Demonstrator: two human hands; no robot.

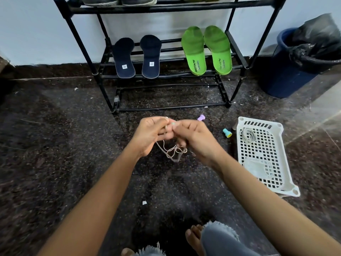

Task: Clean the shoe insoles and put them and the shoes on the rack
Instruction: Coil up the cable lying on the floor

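Note:
Two dark navy insoles [135, 57] and two green insoles [206, 49] lean on the middle shelf of the black shoe rack [238, 47]. Shoes [120, 0] stand on the top shelf, mostly cut off by the frame's edge. In front of the rack, my left hand [150, 134] and my right hand [193, 138] meet above the floor. Both pinch a pale shoelace [172, 150], which hangs in loops below them.
A white perforated basket [265, 157] lies on the dark speckled floor at the right, with a coiled lace [248, 135] inside. A purple cap [201, 117] and a teal cap [227, 133] lie near it. A blue bin [287, 74] with a black bag stands far right.

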